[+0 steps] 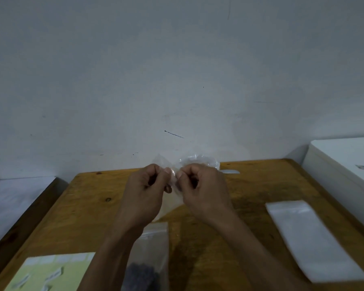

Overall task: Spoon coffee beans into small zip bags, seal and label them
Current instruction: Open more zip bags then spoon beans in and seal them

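Head view, left hand (147, 185) and right hand (200, 185) both pinching clear bag (174, 164) above wooden table (250, 185), stack of empty bags (309, 238) right.

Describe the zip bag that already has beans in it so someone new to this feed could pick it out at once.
Start at the wooden table and go to its near edge, between the person's forearms. The filled zip bag lies there, right of the yellow-green label sheet. Unlike the empty bags stacked at right, it holds a dark clump of beans.
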A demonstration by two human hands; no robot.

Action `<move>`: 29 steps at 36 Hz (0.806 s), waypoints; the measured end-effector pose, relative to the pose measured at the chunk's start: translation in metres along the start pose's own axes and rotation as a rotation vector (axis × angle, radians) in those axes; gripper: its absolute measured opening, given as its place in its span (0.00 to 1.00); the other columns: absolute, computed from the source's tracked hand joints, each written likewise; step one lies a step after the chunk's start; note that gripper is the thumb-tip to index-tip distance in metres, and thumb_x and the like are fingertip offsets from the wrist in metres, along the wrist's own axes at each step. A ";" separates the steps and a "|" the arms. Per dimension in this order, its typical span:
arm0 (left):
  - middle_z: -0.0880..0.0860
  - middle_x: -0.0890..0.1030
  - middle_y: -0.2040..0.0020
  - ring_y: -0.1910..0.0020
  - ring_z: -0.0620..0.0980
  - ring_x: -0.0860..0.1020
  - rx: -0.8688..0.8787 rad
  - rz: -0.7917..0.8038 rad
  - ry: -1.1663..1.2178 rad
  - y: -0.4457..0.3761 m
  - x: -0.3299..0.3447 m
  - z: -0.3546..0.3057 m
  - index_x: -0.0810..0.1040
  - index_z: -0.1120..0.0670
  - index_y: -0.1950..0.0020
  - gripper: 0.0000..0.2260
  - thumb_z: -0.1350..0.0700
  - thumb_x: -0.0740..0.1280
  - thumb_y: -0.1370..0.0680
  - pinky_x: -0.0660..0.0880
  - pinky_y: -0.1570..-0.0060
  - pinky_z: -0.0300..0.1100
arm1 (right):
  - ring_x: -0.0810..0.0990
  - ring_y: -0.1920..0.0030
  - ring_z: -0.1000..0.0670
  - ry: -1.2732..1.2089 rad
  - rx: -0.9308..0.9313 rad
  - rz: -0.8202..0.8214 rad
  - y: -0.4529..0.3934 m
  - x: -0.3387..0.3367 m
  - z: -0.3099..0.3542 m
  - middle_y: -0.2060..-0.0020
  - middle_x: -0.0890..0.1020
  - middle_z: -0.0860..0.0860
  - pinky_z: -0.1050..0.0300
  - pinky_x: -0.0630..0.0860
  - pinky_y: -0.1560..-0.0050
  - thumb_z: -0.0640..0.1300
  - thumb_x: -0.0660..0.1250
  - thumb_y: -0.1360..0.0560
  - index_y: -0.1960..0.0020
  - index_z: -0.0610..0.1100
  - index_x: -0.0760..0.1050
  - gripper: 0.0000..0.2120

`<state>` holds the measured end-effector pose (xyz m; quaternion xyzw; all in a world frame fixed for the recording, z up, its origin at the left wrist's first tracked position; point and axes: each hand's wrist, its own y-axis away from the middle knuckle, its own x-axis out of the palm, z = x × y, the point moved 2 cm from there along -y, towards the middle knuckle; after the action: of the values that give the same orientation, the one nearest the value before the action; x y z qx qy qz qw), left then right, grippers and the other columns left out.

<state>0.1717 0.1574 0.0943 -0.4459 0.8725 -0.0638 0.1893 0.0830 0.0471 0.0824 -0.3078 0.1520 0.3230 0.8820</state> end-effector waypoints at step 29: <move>0.51 0.82 0.72 0.73 0.43 0.79 -0.086 -0.059 -0.246 0.006 0.004 -0.004 0.79 0.60 0.67 0.10 0.61 0.70 0.26 0.73 0.67 0.41 | 0.79 0.69 0.58 0.161 0.108 -0.133 -0.007 -0.004 -0.006 0.68 0.80 0.56 0.64 0.77 0.66 0.42 0.67 0.21 0.58 0.45 0.82 0.08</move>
<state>0.1642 0.1577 0.0951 -0.4835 0.8312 0.0232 0.2735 0.0840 0.0374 0.0828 -0.2942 0.2190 0.2293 0.9016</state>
